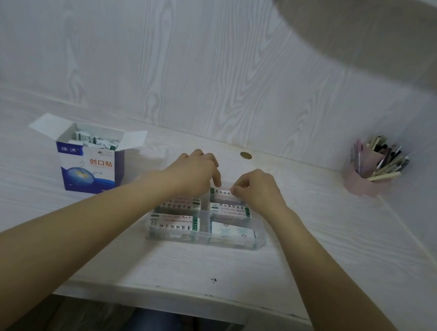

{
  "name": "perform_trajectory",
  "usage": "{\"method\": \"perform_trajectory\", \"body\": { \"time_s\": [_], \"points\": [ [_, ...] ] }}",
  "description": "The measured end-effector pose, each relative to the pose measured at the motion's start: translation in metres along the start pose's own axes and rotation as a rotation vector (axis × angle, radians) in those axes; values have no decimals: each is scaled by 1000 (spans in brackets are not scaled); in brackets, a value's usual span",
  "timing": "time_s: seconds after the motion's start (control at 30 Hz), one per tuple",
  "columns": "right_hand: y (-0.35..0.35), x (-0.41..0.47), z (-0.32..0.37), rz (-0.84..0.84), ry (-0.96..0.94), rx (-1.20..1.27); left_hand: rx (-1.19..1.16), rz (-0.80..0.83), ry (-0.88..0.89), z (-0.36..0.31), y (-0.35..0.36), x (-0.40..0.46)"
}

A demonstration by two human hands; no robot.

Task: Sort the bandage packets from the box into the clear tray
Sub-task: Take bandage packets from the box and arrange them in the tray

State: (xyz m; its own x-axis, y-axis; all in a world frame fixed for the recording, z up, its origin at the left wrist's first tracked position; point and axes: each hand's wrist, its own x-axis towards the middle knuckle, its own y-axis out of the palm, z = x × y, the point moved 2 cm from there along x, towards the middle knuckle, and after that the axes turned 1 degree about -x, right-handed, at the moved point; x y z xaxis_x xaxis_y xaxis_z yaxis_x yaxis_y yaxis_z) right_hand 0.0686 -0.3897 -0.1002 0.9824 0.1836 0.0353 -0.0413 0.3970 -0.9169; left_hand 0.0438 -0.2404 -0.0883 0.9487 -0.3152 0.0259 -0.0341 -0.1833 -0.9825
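A clear divided tray [260, 240] lies mid-desk with stacks of white bandage packets [174, 223] in its compartments. Both hands are over its far right compartment. My left hand [196, 171] and my right hand [257, 187] pinch the two ends of one packet [223, 193] lying on top of the stack there. The open blue-and-white bandage box [89, 165] stands to the left, flaps up, with several loose packets [94, 140] inside.
A pink pen holder [368, 173] full of pens stands in the back right corner. A round brass cap [246, 155] sits in the desk near the wall. The desk's front edge is close, with my knees below.
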Motion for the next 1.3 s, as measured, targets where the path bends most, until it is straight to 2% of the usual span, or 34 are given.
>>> {"method": "perform_trajectory", "body": {
  "time_s": [0.17, 0.27, 0.33, 0.4, 0.5, 0.67, 0.8, 0.9, 1.03, 1.3],
  "points": [
    [-14, -11, 20, -75, -75, 120, -177, -187, -3, 12, -20, -21],
    [-21, -23, 48, -125, -216, 172, -345, -407, -5, 25, -44, -46],
    [-24, -30, 71, -166, -300, 183, -377, -548, -16, 39, -62, -64],
    [-23, -32, 92, -204, -359, 206, -359, -582, -27, 55, -72, -78],
    [-16, -31, 130, -233, -439, 242, -281, -506, -86, 87, -79, -98],
    [9, -24, 188, -143, -519, 172, -248, -391, -197, 147, -78, -126],
    [24, -6, 216, -41, -439, 75, -187, -213, -187, 178, -73, -135],
    [33, 11, 227, -24, -334, -91, -164, -118, -185, 189, -72, -134],
    [46, 17, 239, -93, -314, -294, -99, -104, -153, 197, -71, -127],
    [54, 24, 247, -71, -322, -315, -125, -159, -128, 200, -66, -123]
  ]
}}
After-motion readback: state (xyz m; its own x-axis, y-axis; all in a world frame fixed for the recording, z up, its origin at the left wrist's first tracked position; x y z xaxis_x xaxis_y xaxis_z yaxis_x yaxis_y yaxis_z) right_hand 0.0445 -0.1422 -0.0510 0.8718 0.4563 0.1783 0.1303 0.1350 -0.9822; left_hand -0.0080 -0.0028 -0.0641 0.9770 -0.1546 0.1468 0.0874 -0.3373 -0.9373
